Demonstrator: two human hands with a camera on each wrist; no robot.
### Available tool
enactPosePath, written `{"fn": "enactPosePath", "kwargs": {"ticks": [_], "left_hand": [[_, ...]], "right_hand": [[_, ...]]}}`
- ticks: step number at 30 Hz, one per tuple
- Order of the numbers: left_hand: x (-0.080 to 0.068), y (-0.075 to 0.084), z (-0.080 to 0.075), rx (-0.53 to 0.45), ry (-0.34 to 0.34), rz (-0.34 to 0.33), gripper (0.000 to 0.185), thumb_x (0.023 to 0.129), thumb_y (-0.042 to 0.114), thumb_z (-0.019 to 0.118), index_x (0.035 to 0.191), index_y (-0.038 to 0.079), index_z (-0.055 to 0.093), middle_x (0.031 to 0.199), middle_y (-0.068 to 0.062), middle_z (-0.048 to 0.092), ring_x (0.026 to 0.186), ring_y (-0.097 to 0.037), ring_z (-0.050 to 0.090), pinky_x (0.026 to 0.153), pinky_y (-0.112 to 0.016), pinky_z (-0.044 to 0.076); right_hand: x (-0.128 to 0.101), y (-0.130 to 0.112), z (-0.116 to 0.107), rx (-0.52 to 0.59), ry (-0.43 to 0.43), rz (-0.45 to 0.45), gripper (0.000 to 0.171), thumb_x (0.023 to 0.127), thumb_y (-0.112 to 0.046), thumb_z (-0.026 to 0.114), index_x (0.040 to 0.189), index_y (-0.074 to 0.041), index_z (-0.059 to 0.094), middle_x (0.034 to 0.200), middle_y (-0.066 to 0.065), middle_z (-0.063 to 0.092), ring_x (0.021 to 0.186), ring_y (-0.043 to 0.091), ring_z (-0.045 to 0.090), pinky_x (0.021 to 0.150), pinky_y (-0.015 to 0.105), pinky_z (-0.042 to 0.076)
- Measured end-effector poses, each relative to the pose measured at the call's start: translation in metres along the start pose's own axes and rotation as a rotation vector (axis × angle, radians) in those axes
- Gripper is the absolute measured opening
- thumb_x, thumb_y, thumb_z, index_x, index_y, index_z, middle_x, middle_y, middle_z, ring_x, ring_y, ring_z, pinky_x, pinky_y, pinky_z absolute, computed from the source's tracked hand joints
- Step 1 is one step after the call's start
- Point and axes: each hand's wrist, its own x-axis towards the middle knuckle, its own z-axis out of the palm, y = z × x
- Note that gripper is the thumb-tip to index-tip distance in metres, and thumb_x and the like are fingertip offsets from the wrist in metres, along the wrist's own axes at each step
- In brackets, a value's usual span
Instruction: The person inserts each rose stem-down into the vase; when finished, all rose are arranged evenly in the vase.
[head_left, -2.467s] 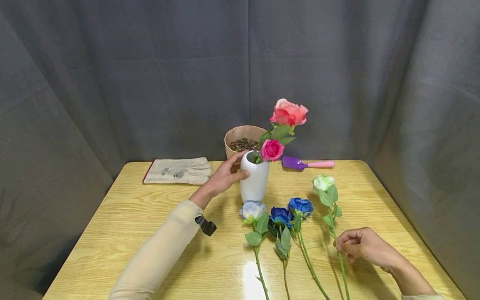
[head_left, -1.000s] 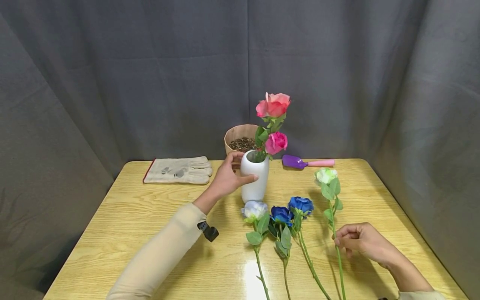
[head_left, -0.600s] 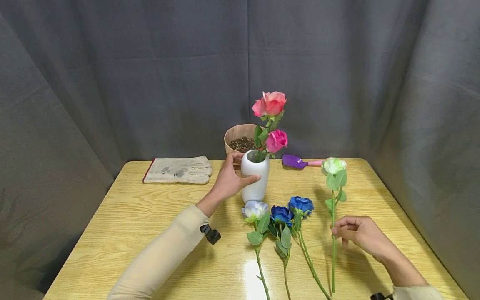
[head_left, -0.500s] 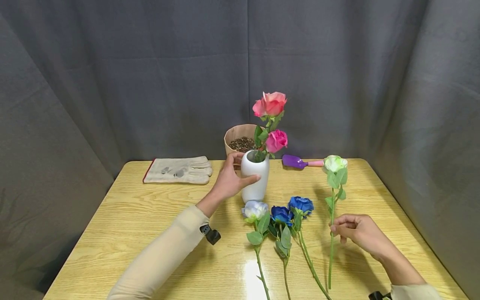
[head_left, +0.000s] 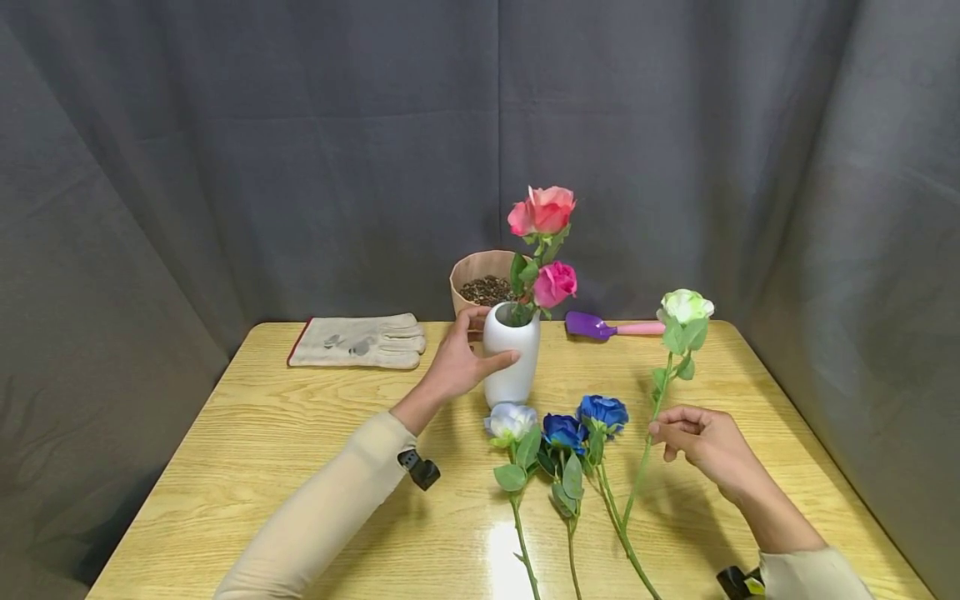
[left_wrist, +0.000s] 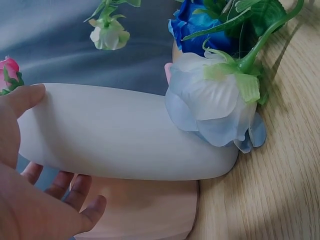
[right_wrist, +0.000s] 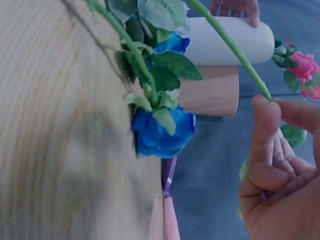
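My left hand (head_left: 453,360) grips the white vase (head_left: 512,367) near its mouth, thumb on the front and fingers around the far side. A coral rose (head_left: 546,210) and a pink rose (head_left: 555,284) stand in the vase, leaning slightly right. Between thumb and forefinger, my right hand (head_left: 705,442) pinches the stem of a greenish-white rose (head_left: 686,307), bloom up and the stem slanting down to the left. On the table in front of the vase lie a pale blue-white rose (left_wrist: 212,97) and two blue roses (head_left: 564,432), stems toward me.
Behind the vase stands a tan pot (head_left: 468,275) of dark soil-like material. Left of it lies a cream work glove (head_left: 356,342) with a red edge. A purple hand trowel (head_left: 588,325) with a pink handle lies at the table's back edge, before a grey curtain (head_left: 337,167).
My right hand has lifted the greenish-white rose up from the table and tilted it, its lower stem swinging left. The two roses in the vase have turned more upright; my left hand stays at the vase.
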Motion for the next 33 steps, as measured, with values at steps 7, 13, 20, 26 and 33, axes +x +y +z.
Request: {"fn": "enactPosePath", "kwargs": {"ticks": [7, 13, 20, 26, 33], "left_hand": [[0.0, -0.001, 0.0, -0.002, -0.007, 0.006, 0.081, 0.082, 0.034, 0.082, 0.147, 0.016, 0.037, 0.135, -0.01, 0.053, 0.125, -0.027, 0.053, 0.111, -0.042, 0.044], [0.0, -0.001, -0.001, -0.016, -0.024, -0.016, 0.084, 0.082, 0.035, 0.082, 0.149, 0.017, 0.035, 0.138, -0.012, 0.051, 0.129, -0.031, 0.051, 0.111, -0.05, 0.043], [-0.001, -0.001, -0.001, -0.014, -0.032, -0.034, 0.084, 0.082, 0.038, 0.081, 0.149, 0.019, 0.035, 0.14, -0.011, 0.05, 0.128, -0.031, 0.052, 0.104, -0.052, 0.049], [-0.001, -0.001, -0.002, -0.004, -0.039, -0.03, 0.083, 0.083, 0.038, 0.08, 0.149, 0.019, 0.034, 0.139, -0.011, 0.05, 0.128, -0.029, 0.053, 0.101, -0.048, 0.051], [-0.001, -0.003, -0.002, -0.011, -0.046, -0.017, 0.082, 0.084, 0.037, 0.08, 0.15, 0.018, 0.034, 0.14, -0.011, 0.049, 0.127, -0.029, 0.053, 0.101, -0.048, 0.05]], "right_hand": [[0.005, -0.012, 0.004, 0.107, 0.089, -0.037, 0.027, 0.096, -0.03, 0.067, 0.106, -0.004, 0.068, 0.075, -0.015, 0.071, 0.066, 0.012, 0.064, 0.05, 0.026, 0.04], [0.013, -0.026, 0.009, 0.216, 0.155, -0.058, 0.026, 0.095, -0.028, 0.069, 0.105, -0.004, 0.068, 0.074, -0.017, 0.071, 0.061, 0.009, 0.062, 0.044, 0.026, 0.035], [0.021, -0.044, 0.013, 0.344, 0.196, -0.102, 0.014, 0.094, -0.023, 0.072, 0.099, -0.01, 0.071, 0.075, -0.014, 0.073, 0.058, 0.007, 0.062, 0.043, 0.022, 0.034], [0.027, -0.058, 0.015, 0.441, 0.255, -0.118, 0.01, 0.093, -0.023, 0.073, 0.094, -0.013, 0.07, 0.071, -0.013, 0.071, 0.056, 0.007, 0.06, 0.042, 0.021, 0.032], [0.035, -0.071, 0.018, 0.488, 0.336, -0.12, 0.009, 0.092, -0.021, 0.073, 0.09, -0.013, 0.07, 0.073, -0.014, 0.073, 0.054, 0.005, 0.061, 0.046, 0.017, 0.036]]}}
